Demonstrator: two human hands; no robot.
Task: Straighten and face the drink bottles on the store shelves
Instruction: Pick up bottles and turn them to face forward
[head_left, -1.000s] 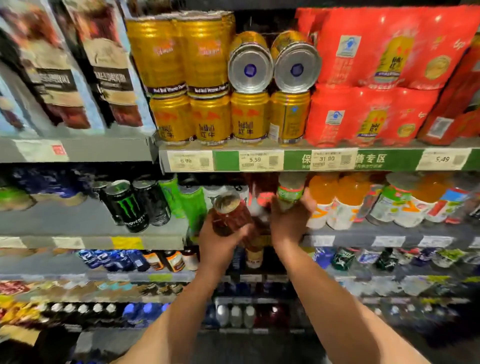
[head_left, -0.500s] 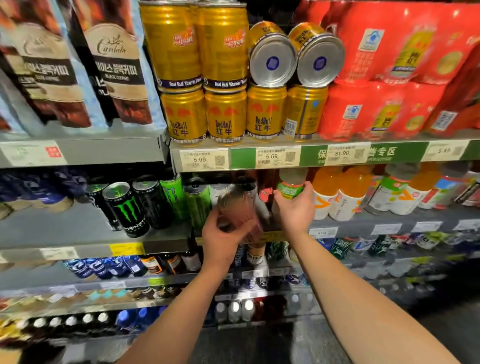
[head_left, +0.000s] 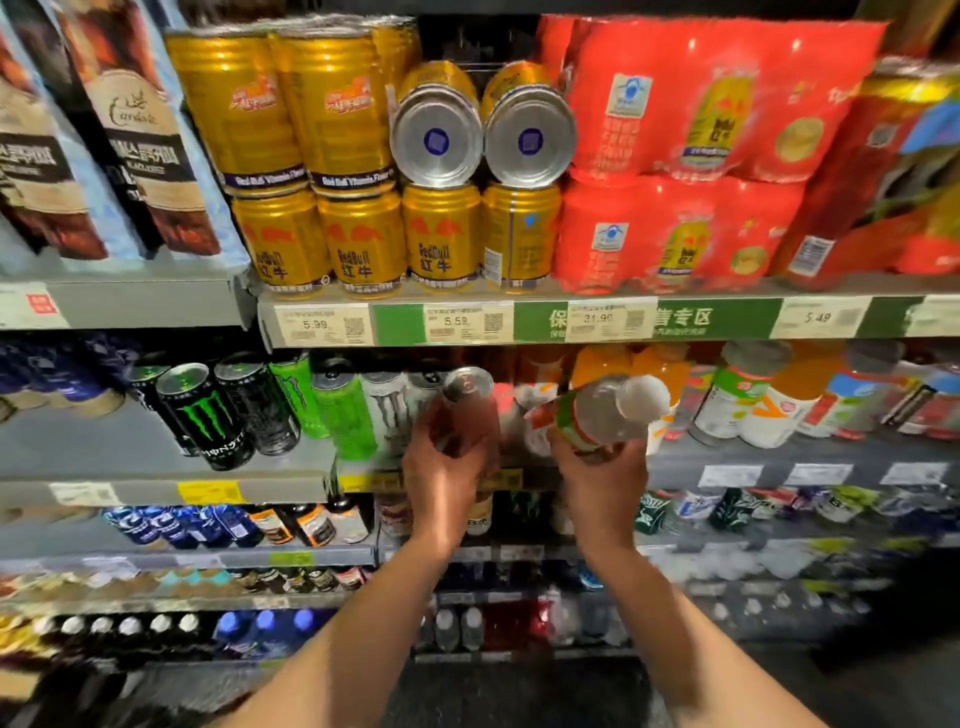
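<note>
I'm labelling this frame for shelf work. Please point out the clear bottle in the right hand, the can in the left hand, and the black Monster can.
Clear bottle (head_left: 597, 410), head view: its body.
Can (head_left: 467, 384), head view: its top.
Black Monster can (head_left: 208, 415), head view: green logo.

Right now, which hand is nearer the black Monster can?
Left. The left hand sits a few cans to the right of the black Monster can; the right hand is farther right, gripping a clear bottle.

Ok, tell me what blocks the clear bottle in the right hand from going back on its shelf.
Nothing visible. The right hand grips the clear bottle, tilted, just before the shelf's front row; the spot behind it is blurred.
</note>
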